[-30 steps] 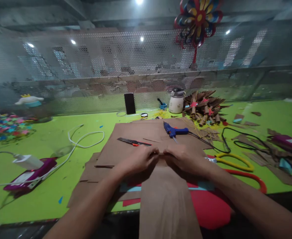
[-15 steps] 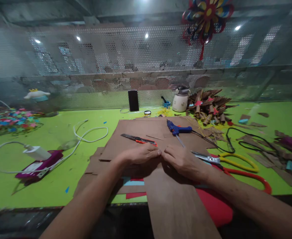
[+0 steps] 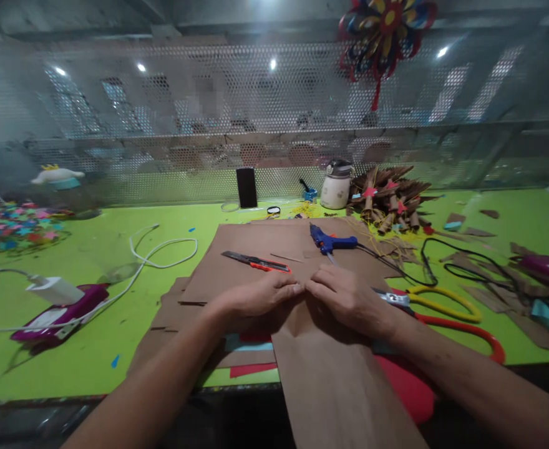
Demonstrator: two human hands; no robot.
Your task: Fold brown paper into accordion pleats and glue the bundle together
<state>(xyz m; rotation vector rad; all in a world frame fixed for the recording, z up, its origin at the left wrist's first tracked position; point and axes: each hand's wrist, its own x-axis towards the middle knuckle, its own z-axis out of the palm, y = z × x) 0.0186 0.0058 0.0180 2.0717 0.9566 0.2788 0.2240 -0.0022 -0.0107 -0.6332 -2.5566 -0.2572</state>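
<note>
Just then, the brown paper [image 3: 330,374] had swung its near end rightward. Beyond, the left hand [image 3: 260,294] and right hand [image 3: 347,298] covered its far end, apparently pressing it down; whether they gripped it was hidden.

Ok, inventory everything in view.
paper strip: 1, brown, at both hands
sheets: several, brown, centre
utility knife: 1, black-red, on sheets
glue gun: 1, blue, on sheets
scissors: 1, yellow-red handles, right
paper pieces: several, red, blue, below strip
power strips: 2, purple, left, right
charger: 1, white, left
cables: several, white, black, both sides
bottle: 1, white, back
slab: 1, black, back
pile: 1, brown, back right
stars: many, multicoloured, far left
figurine: 1, white, back left
pinwheel: 1, multicoloured, upper right
screen: 1, grey, behind
table: 1, green, beneath
left hand: 1, bare, at strip
right hand: 1, bare, at strip
</note>
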